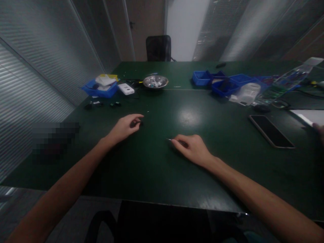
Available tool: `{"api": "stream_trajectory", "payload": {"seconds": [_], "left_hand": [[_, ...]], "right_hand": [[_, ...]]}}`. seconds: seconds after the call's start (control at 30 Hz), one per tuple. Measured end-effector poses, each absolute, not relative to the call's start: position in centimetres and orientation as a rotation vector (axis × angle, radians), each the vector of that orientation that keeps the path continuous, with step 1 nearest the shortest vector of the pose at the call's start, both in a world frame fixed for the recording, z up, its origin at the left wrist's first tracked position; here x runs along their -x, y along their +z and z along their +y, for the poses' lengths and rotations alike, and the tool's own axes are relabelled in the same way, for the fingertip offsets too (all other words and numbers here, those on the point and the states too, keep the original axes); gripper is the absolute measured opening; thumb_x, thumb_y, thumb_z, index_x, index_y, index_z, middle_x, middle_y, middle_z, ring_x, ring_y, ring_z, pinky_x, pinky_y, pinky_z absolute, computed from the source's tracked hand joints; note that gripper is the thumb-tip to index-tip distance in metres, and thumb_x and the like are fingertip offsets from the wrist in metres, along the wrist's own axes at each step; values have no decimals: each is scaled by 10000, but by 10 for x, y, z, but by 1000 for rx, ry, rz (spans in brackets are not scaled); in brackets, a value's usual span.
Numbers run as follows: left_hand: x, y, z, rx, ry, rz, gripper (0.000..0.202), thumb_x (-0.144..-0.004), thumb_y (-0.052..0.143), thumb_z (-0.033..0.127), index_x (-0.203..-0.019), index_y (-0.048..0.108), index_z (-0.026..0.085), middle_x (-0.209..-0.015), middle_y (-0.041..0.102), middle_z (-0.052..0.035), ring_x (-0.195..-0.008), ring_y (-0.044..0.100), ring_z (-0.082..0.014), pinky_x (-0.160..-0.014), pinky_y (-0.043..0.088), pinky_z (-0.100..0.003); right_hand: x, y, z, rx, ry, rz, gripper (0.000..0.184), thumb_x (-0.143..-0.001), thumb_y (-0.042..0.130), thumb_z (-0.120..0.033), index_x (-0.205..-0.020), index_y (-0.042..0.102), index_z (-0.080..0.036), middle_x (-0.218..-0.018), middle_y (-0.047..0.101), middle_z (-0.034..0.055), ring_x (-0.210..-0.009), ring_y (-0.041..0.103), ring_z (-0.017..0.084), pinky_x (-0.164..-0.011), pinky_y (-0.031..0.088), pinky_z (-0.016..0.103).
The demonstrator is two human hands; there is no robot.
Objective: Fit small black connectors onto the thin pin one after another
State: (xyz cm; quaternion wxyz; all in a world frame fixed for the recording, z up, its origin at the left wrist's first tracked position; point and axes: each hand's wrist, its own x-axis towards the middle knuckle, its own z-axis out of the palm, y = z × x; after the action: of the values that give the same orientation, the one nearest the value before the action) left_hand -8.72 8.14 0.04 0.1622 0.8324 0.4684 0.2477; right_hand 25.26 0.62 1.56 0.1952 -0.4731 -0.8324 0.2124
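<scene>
Tabletop (157, 168): dark green, with a pale reflection near its middle; both bare hands were over it, well apart from each other.
Left hand (128, 125): pinched a small dark piece (141, 124) between thumb and fingers, the index finger reaching out above it; blur hid what the piece was.
Right hand (191, 147): curled, knuckles up, with thumb and index finger pressed together on a thin tool (169, 139); only its shiny tip stuck out, pointing toward the left hand, and the rest was hidden in the fist.
Gap: bare green surface lay between the tool's tip and the dark piece, which did not touch.
Loose parts: small dark parts (115, 104) lay beyond the left hand, near the blue tray.
Blue tray (111, 91): held crumpled white material (105, 80), with something yellow (111, 77) at its back.
White device (126, 88): lay just beside the tray.
Metal bowl (155, 82): stood farther back, small pale pieces inside.
Blue bins (201, 79): grouped at the far right, near a white container (249, 92) and a tilted clear bottle (283, 82).
Phone (272, 131): lay dark-screened, right of the right hand.
Right edge: part of another person's hand (319, 131) showed beside white paper (314, 116).
Far end: a black chair (158, 48) stood behind the table.
</scene>
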Motion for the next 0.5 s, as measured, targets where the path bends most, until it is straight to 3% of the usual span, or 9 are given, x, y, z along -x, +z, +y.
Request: {"api": "stream_trajectory", "payload": {"seconds": [0.27, 0.5], "left_hand": [[24, 4, 38, -2297, 584, 832, 548, -944, 635, 288, -1464, 477, 359, -1145, 680, -58, -1023, 644, -212, -802, 525, -365], [5, 6, 20, -2308, 481, 656, 645, -954, 628, 235, -1549, 379, 258, -1146, 658, -77, -1105, 586, -217, -961, 462, -375]], "right_hand": [[-252, 15, 5, 1311, 567, -2342, 405, -1019, 436, -466, -929, 732, -205, -638, 653, 2, -533, 538, 114, -560, 332, 261], [-254, 8, 8, 1252, 498, -2402, 355, -1021, 461, -430, -920, 717, -206, -641, 628, -14, -534, 528, 100, -569, 321, 242]]}}
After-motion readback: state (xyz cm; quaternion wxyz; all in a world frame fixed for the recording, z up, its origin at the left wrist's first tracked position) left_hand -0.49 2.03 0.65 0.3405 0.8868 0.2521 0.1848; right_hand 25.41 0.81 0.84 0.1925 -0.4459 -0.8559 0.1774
